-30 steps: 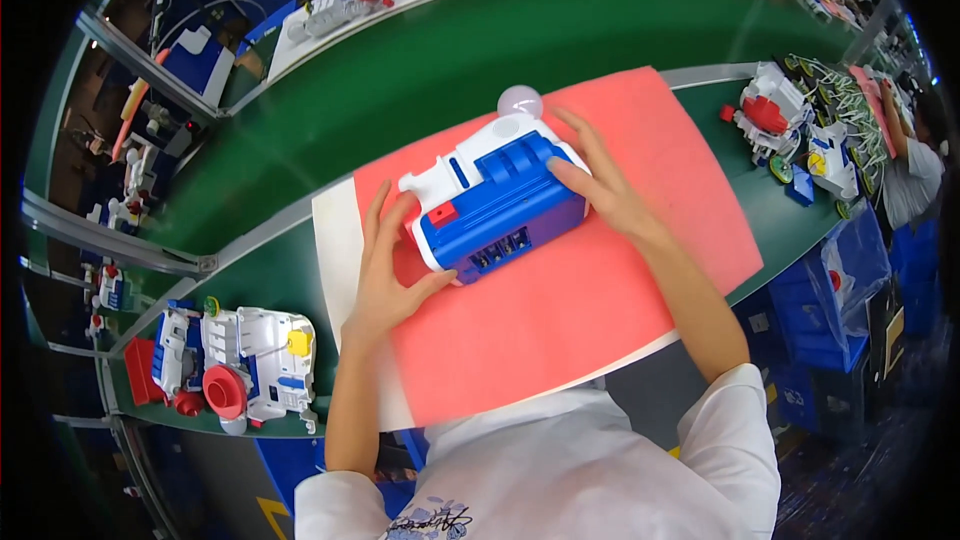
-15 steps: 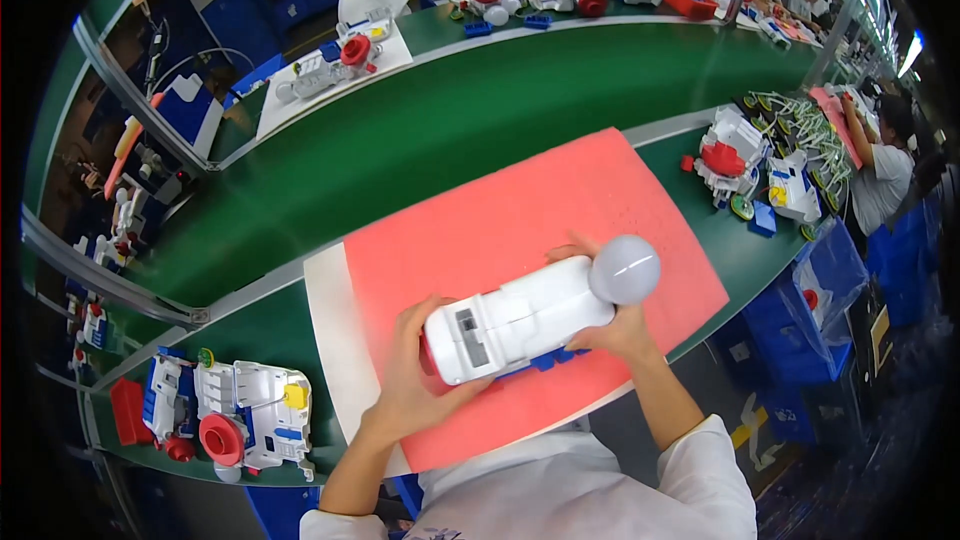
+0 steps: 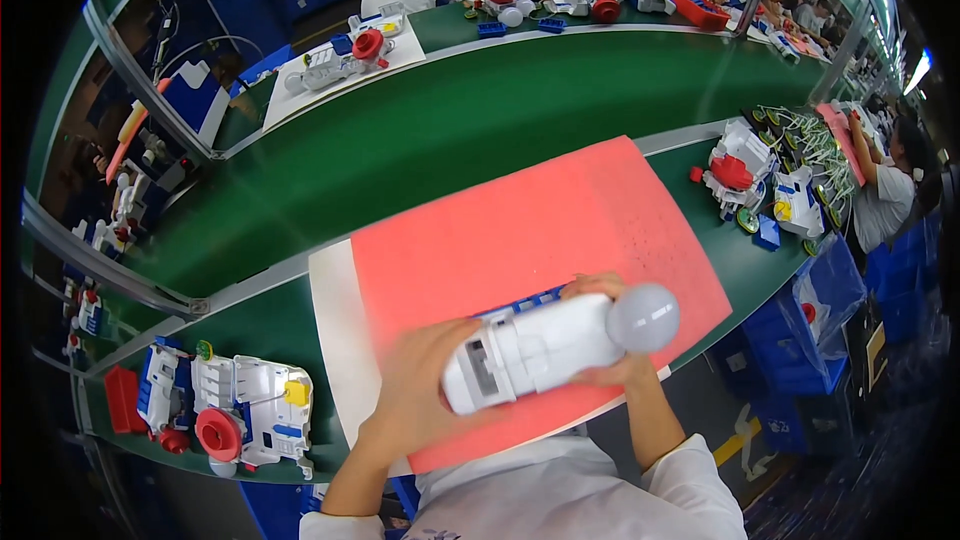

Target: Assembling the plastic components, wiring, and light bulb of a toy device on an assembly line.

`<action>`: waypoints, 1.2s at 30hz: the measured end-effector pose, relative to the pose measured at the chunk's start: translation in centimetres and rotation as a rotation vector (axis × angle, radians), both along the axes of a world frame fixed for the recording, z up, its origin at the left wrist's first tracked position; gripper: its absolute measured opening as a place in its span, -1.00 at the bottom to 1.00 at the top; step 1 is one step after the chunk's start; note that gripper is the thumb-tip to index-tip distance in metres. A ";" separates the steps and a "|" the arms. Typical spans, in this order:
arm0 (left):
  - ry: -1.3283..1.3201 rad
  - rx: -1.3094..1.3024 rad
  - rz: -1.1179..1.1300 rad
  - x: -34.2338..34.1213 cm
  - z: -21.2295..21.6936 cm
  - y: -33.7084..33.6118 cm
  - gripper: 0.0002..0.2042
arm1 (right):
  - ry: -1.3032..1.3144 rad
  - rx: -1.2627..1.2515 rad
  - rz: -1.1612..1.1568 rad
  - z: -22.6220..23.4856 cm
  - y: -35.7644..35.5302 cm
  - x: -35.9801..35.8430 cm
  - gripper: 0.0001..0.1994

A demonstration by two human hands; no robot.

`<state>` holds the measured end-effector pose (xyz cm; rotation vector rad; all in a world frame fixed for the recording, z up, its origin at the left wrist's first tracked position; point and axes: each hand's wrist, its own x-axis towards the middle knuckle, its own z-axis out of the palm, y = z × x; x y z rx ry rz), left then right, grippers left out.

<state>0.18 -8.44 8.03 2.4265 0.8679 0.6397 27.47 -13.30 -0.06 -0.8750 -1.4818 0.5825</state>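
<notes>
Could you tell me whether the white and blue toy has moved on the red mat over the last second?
Yes. The toy has come from the red mat centre to its near edge, turned white side up.

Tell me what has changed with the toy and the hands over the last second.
The white and blue toy has been lifted off the red mat, turned from blue side up to white side up, and drawn toward the person. Its grey dome now points to the person's right. The left hand moved to the toy's near end; the right hand cups it by the dome. Both hands still grip it. The mat and the toys around it stayed put.
</notes>
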 end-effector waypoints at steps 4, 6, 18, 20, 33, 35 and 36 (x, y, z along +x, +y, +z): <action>-0.031 0.155 -0.040 0.5 1.5 -1.4 -0.21 | -0.015 -0.071 0.002 1.5 -1.4 -0.9 -0.01; -0.002 0.175 -0.039 0.9 1.2 -1.4 -0.29 | 0.340 -0.137 -0.031 0.6 -2.1 -2.4 0.08; 0.116 0.148 -0.027 1.0 2.5 -2.4 -0.23 | 0.282 -0.151 0.019 0.7 -3.6 -2.4 0.31; 0.130 0.169 -0.022 0.5 1.8 -2.8 -0.25 | 0.273 -0.085 -0.007 0.4 -3.5 -2.7 0.30; 0.057 0.114 0.005 0.6 1.6 -2.9 -0.17 | -1.134 0.130 -0.751 7.4 -8.0 -5.6 -0.80; 0.098 0.063 -0.027 0.6 2.6 -3.6 -0.20 | -1.191 0.077 -0.748 7.5 -9.0 -6.3 -0.72; 0.072 0.104 -0.062 0.6 2.3 -3.6 -0.29 | -1.201 0.075 -0.746 7.4 -8.8 -6.0 -0.72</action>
